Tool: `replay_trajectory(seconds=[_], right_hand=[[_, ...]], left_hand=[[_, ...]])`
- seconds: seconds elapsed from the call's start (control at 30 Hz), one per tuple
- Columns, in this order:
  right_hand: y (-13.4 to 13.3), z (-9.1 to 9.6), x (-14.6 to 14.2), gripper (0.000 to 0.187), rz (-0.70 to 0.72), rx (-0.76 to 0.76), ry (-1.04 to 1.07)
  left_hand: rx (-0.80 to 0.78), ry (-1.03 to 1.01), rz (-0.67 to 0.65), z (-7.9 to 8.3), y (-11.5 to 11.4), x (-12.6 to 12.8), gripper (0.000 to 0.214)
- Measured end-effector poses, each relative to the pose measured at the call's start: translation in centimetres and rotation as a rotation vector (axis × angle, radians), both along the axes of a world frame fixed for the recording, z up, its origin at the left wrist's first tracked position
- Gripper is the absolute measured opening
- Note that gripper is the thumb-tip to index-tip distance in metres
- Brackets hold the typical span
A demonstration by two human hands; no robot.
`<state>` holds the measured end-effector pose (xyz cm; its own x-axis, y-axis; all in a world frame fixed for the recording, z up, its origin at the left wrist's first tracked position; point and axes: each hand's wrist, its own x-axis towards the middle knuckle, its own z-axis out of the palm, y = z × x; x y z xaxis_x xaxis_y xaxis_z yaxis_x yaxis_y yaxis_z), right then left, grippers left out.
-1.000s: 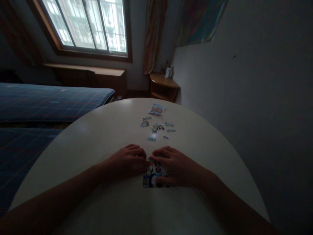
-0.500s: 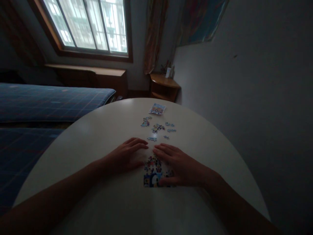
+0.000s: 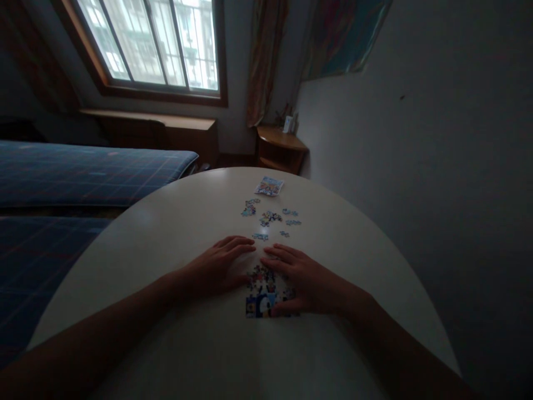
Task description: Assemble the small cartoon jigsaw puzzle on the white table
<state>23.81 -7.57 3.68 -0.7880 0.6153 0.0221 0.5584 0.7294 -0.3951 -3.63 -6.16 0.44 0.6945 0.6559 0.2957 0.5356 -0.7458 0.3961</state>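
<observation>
A partly joined jigsaw puzzle [image 3: 261,294] lies on the round white table [image 3: 187,222]. My left hand [image 3: 216,268] rests flat just left of the puzzle, fingers stretched out and holding nothing. My right hand [image 3: 302,280] lies flat over the puzzle's right part, fingers spread, thumb at its lower edge. Several loose puzzle pieces [image 3: 270,218] are scattered farther back, and one single piece [image 3: 260,236] sits just beyond my fingertips. A small picture card [image 3: 268,186] lies at the table's far side.
A bed with a blue checked cover [image 3: 83,172] runs along the left. A wooden corner shelf [image 3: 280,145] stands behind the table under a curtain. A grey wall [image 3: 416,139] is close on the right. A window [image 3: 154,41] is at the back.
Both hands went from curled, fingertips pressed together over the puzzle's top edge, to flat with fingers stretched forward. More of the puzzle shows between them.
</observation>
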Motion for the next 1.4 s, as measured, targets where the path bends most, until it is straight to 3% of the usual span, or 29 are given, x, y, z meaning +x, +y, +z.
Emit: replay_trajectory(seconds=[0.23, 0.37, 0.6, 0.97, 1.17, 1.27, 1.4], right_hand=[[0.3, 0.3, 0.2, 0.087, -0.018, 0.013, 0.021], [1.8, -0.2, 1.2, 0.065, -0.184, 0.089, 0.064], [4.0, -2.1, 2.5, 0.059, -0.316, 0.167, -0.016], [4.1, -2.0, 2.2, 0.052, -0.286, 0.194, 0.036], [3.8, -2.0, 1.9, 0.048, -0.234, 0.188, 0.049], [4.1, -2.2, 2.3, 0.043, -0.213, 0.18, 0.089], [4.4, -2.3, 2.8, 0.037, -0.13, 0.143, 0.145]], left_hand=[[0.027, 0.011, 0.039, -0.3, 0.3, -0.1, 0.05], [0.056, 0.065, 0.088, -0.6, 0.5, -0.3, 0.05], [0.052, 0.151, 0.116, -1.1, 0.7, -0.6, 0.054], [0.093, 0.176, 0.183, -0.9, 1.6, 1.0, 0.059], [0.118, 0.198, 0.15, -0.5, 2.4, 2.3, 0.05], [0.122, 0.198, 0.159, -0.4, 2.0, 2.1, 0.044], [0.132, 0.179, 0.075, -0.1, 1.4, 1.4, 0.036]])
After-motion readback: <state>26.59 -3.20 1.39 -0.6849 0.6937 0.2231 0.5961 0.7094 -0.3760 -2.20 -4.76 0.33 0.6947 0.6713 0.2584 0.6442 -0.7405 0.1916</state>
